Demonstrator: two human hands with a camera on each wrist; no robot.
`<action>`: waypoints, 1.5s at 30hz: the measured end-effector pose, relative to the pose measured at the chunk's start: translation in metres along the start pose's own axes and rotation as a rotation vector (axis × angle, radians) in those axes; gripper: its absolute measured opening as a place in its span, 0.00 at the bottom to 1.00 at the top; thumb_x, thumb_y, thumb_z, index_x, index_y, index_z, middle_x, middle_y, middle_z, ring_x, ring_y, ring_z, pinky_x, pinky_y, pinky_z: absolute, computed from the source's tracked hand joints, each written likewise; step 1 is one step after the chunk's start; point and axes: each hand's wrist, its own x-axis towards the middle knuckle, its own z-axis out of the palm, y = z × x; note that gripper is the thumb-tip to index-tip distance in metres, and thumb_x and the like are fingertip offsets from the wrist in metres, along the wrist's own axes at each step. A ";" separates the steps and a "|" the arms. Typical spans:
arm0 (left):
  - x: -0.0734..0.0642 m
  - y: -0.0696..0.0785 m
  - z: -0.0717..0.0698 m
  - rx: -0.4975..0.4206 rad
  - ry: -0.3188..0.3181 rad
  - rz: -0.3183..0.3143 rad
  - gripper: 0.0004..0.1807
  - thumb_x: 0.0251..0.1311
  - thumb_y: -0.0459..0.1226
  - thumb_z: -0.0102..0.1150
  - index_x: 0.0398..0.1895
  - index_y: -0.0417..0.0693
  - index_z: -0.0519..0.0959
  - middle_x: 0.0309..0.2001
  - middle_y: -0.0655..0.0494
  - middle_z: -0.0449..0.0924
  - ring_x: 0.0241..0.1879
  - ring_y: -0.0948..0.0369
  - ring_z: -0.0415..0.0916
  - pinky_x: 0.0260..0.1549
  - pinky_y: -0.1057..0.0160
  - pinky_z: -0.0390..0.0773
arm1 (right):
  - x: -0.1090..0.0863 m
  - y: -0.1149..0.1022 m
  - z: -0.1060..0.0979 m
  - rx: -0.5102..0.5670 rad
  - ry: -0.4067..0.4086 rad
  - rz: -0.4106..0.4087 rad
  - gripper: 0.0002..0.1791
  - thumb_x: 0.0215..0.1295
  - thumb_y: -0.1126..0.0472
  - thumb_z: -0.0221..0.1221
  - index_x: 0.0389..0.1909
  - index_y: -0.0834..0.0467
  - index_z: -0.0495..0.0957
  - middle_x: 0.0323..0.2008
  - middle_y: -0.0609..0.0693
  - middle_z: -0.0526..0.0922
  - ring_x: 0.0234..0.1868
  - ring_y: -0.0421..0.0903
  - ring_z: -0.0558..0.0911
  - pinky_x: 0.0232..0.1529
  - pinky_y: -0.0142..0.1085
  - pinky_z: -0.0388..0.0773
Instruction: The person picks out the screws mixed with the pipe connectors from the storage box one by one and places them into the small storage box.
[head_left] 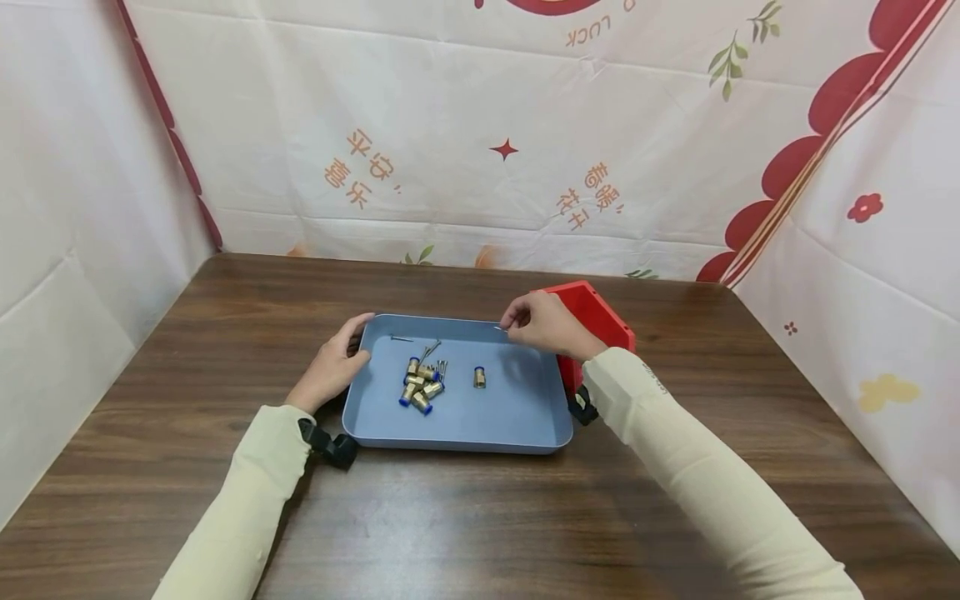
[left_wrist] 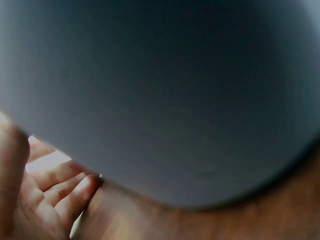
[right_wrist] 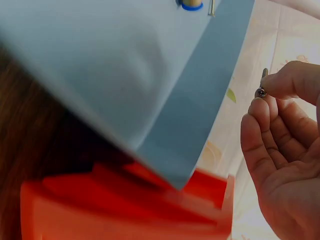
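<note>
One small screw sits pinched between the thumb and fingertips of your right hand, at the far edge of the blue-grey tray, near its right corner. Your left hand rests against the tray's left edge by the far corner, thumb spread well apart from relaxed fingers. Left of the tray's middle you have clustered brass fittings with blue collars, loose screws beyond them; a lone fitting lies just right of the middle. A red bin stands beside the tray's right edge on the desk.
</note>
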 end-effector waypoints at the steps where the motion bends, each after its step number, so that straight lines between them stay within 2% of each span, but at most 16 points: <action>1: 0.000 0.000 0.000 -0.001 0.000 0.001 0.33 0.64 0.32 0.42 0.74 0.48 0.53 0.67 0.36 0.61 0.65 0.42 0.63 0.61 0.42 0.65 | -0.002 0.001 -0.002 -0.005 0.004 0.010 0.09 0.55 0.67 0.62 0.38 0.63 0.84 0.33 0.54 0.84 0.30 0.47 0.77 0.35 0.33 0.79; 10: -0.001 0.001 0.000 0.001 -0.008 -0.005 0.33 0.64 0.32 0.41 0.74 0.48 0.52 0.68 0.36 0.59 0.66 0.41 0.61 0.61 0.41 0.63 | -0.009 0.021 -0.022 0.010 0.037 0.020 0.10 0.57 0.69 0.56 0.37 0.65 0.84 0.35 0.56 0.85 0.30 0.46 0.77 0.32 0.32 0.76; 14: -0.002 0.001 0.001 0.003 -0.007 -0.005 0.33 0.64 0.32 0.41 0.74 0.46 0.52 0.68 0.36 0.59 0.66 0.41 0.61 0.61 0.41 0.63 | -0.013 0.028 -0.030 0.009 0.058 0.024 0.10 0.56 0.69 0.56 0.35 0.64 0.84 0.34 0.55 0.85 0.29 0.46 0.77 0.31 0.32 0.76; 28: -0.003 0.001 0.001 -0.001 -0.008 -0.003 0.33 0.65 0.32 0.41 0.74 0.47 0.52 0.68 0.36 0.59 0.66 0.41 0.61 0.61 0.41 0.63 | -0.030 0.049 -0.048 -0.038 0.079 0.114 0.11 0.56 0.66 0.57 0.38 0.61 0.84 0.38 0.56 0.84 0.36 0.50 0.77 0.38 0.35 0.78; 35: -0.002 -0.001 0.001 0.006 -0.002 0.000 0.32 0.65 0.32 0.41 0.74 0.48 0.53 0.68 0.36 0.59 0.65 0.41 0.61 0.61 0.41 0.64 | -0.035 0.058 -0.053 -0.053 0.088 0.096 0.10 0.57 0.67 0.57 0.38 0.63 0.83 0.36 0.57 0.85 0.34 0.49 0.78 0.38 0.36 0.78; 45: -0.003 0.000 0.001 0.002 -0.010 0.001 0.33 0.65 0.32 0.41 0.74 0.46 0.52 0.68 0.36 0.58 0.66 0.41 0.60 0.61 0.41 0.63 | -0.038 0.065 -0.054 -0.049 0.072 0.154 0.12 0.58 0.65 0.58 0.41 0.63 0.82 0.38 0.58 0.84 0.37 0.51 0.77 0.42 0.40 0.79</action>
